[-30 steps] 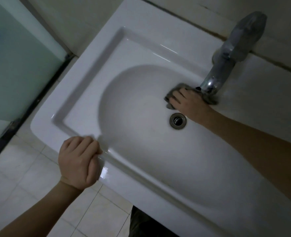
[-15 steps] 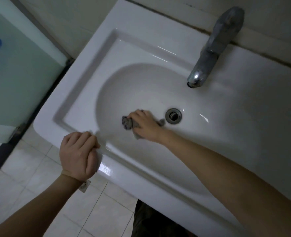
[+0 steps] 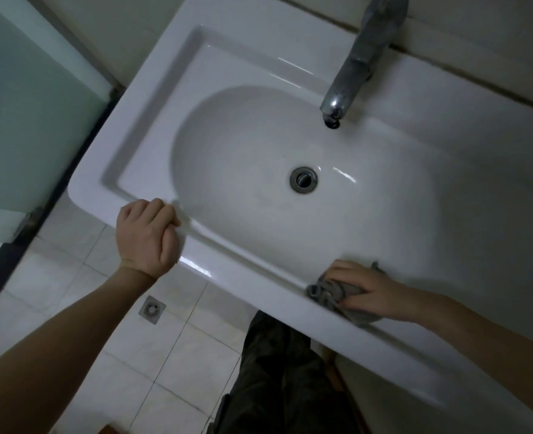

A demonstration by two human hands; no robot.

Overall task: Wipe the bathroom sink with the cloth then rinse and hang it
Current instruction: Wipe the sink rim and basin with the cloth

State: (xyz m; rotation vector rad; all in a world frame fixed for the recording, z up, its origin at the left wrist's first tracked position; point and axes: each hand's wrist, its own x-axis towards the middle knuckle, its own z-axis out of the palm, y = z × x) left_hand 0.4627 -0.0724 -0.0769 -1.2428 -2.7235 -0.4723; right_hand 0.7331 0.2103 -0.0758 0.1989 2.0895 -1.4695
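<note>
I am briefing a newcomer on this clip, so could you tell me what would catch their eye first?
The white sink fills the view, its drain in the middle of the bowl and the grey tap at the back. At the near rim, the right hand holds a bunched grey cloth, while the left hand rests as a fist farther left.

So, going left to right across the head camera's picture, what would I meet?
Glass door → left hand at the sink rim → drain → right hand holding the cloth.
</note>
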